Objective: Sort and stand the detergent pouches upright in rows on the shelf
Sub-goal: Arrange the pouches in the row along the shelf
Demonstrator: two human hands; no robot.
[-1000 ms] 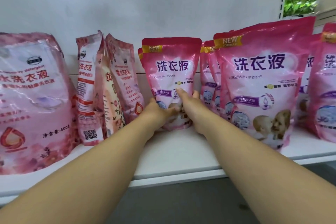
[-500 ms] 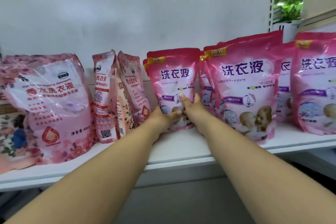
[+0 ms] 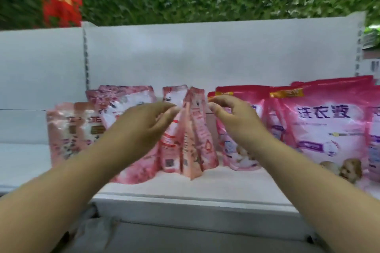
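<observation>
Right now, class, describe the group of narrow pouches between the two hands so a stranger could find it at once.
Start at the white shelf below the leafy wall. Near its middle, between the left hand and right hand, stand the narrow pouches. Unlike the broad, front-facing pink bags either side, they are slim, turned edge-on, and lean together at the top.

A shop: white retail shelf (image 3: 185, 189) stocked with rows of detergent pouches (image 3: 320, 127).

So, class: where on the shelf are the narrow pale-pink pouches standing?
The narrow pale-pink pouches stand mid-shelf in the head view, between the left hand and right hand, left of the bright pink pouches.
</observation>
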